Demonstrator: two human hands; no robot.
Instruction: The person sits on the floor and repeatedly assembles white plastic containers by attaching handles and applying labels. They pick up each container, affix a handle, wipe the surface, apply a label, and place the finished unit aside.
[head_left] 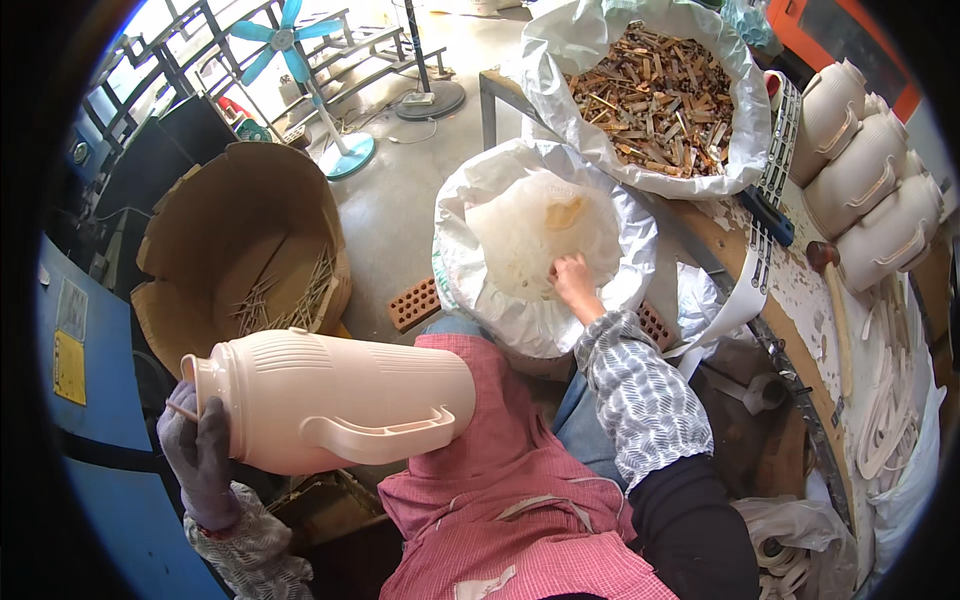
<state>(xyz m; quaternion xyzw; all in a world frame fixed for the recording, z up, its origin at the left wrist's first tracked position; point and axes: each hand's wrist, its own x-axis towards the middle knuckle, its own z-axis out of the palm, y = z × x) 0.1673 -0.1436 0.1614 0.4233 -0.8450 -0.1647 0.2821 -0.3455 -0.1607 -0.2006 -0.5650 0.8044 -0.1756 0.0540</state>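
My left hand (pixel 198 455), in a grey glove, grips the rim of a pale pink plastic jug shell (pixel 340 395) that looks like a thermos body. The jug lies on its side across my lap, its mouth to the left and its handle (pixel 385 437) toward me. A thin pinkish rod (pixel 182 410) sticks out by the gloved fingers. Bare and bent at the fingers, my right hand (pixel 574 284) reaches into a white plastic sack (pixel 455 240) with small pale bits inside. Its fingertips are pressed together; what they hold is too small to tell.
A cardboard bin (pixel 165 230) with thin sticks stands at left. Metal strips fill another white sack (pixel 745 110) at upper right. On the workbench (pixel 800 330) are a mallet (pixel 838 310) and stacked jug shells (pixel 855 185). Beyond stands a blue fan (pixel 345 155).
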